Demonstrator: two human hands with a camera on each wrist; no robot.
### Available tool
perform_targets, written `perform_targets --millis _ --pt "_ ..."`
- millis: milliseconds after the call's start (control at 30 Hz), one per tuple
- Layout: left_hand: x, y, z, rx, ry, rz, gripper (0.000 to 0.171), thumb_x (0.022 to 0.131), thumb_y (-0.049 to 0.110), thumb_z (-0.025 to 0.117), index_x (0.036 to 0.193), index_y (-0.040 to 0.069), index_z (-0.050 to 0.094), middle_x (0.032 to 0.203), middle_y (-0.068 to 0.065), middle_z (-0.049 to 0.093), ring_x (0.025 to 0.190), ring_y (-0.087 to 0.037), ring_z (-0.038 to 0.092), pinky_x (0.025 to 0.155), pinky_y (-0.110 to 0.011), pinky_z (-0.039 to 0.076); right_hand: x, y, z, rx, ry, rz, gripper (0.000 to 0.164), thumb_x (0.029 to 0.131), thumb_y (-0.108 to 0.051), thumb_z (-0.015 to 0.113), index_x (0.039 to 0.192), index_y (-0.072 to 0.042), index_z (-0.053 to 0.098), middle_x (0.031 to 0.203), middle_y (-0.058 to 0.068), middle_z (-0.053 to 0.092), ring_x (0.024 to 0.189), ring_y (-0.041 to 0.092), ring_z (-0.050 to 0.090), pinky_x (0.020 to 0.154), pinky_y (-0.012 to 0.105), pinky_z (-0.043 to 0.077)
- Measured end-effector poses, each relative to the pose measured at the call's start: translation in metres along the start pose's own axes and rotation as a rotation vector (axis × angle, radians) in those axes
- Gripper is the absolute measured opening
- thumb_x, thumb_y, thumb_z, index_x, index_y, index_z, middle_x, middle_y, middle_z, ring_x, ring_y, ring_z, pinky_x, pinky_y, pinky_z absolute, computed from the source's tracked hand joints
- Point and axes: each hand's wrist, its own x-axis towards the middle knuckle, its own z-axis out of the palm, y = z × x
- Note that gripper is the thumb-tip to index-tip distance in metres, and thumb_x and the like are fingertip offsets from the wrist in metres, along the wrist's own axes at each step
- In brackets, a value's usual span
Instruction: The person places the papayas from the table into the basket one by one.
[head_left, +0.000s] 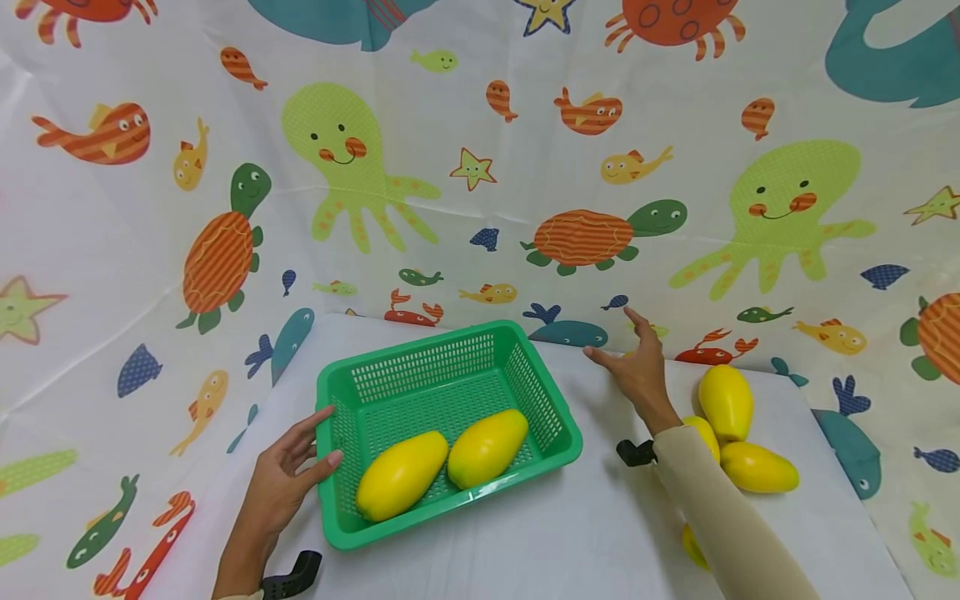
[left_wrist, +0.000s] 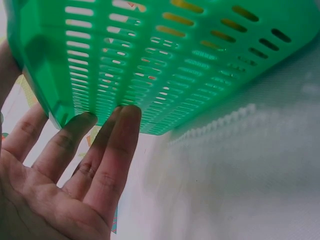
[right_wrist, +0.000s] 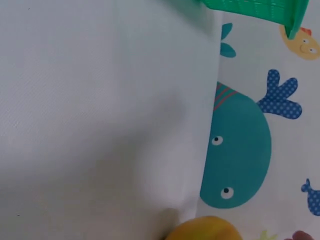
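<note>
Two yellow mangoes (head_left: 401,475) were contained in the green slotted basket (head_left: 431,371) on the white-covered bench (head_left: 525,550), one at seven o'clock of the basket's middle and the other between four and five. The work was judged to be part-way along: those two were already inside, while more fruit was left outside.

At nine o'clock, the basket's end was held by the left hand (head_left: 281,471), its thumb set over the rim and its fingertips laid against the outer wall. Between two and three o'clock, the right hand (head_left: 641,375) was spread wide between thumb and forefinger. Beside it a rounded yellow fruit (right_wrist: 205,229), taken to be another mango, was partly shown; whether it was gripped could not be told.

Farther out, three loose mangoes (head_left: 726,402) were bunched at three o'clock, one partly covered by the right sleeve (head_left: 731,517); a fourth partly hidden mango (head_left: 694,550) was seen at four. One basket and seven mangoes were thus counted, though others could have been hidden by the sleeve.
</note>
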Motion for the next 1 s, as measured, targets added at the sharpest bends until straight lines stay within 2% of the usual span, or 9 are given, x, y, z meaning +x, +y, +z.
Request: perform_targets --millis 133,300,567,1000 --pt "0.000 -0.002 0.000 -0.012 -0.002 0.004 0.066 0.103 0.028 0.073 0.163 0.031 0.045 0.161 -0.012 0.054 0.115 0.010 0.061 0.091 -0.017 0.058 0.002 0.008 0.000 -0.014 -0.003 -0.027 0.111 0.084 -0.049 0.090 0.170 -0.043 0.018 0.179 0.009 0.017 0.163 0.041 0.020 0.124 0.075 0.025" --pt "0.001 -0.002 -0.001 0.000 -0.002 -0.012 0.066 0.103 0.031 0.073 0.163 0.033 0.044 0.162 -0.009 0.053 0.115 0.011 0.059 0.091 -0.016 0.056 0.004 0.017 0.001 -0.051 0.016 -0.062 0.110 0.085 -0.046 0.090 0.170 -0.039 0.020 0.180 0.009 0.014 0.164 0.042 0.013 0.126 0.074 0.021" --pt "0.000 -0.002 0.000 -0.013 -0.005 -0.003 0.066 0.103 0.029 0.073 0.162 0.032 0.045 0.162 -0.010 0.053 0.116 0.006 0.061 0.091 -0.017 0.057 0.003 0.025 0.005 -0.139 0.064 -0.029 0.108 0.085 -0.043 0.089 0.170 -0.037 0.022 0.181 0.012 0.005 0.162 0.046 0.011 0.124 0.073 0.028" --pt "0.000 -0.002 -0.001 -0.016 -0.008 0.001 0.065 0.103 0.028 0.072 0.163 0.032 0.045 0.162 -0.011 0.053 0.116 0.008 0.060 0.091 -0.017 0.057 0.007 0.042 0.007 -0.149 0.048 0.031 0.106 0.088 -0.037 0.088 0.171 -0.030 0.022 0.176 0.020 0.016 0.156 0.048 0.019 0.124 0.070 0.032"
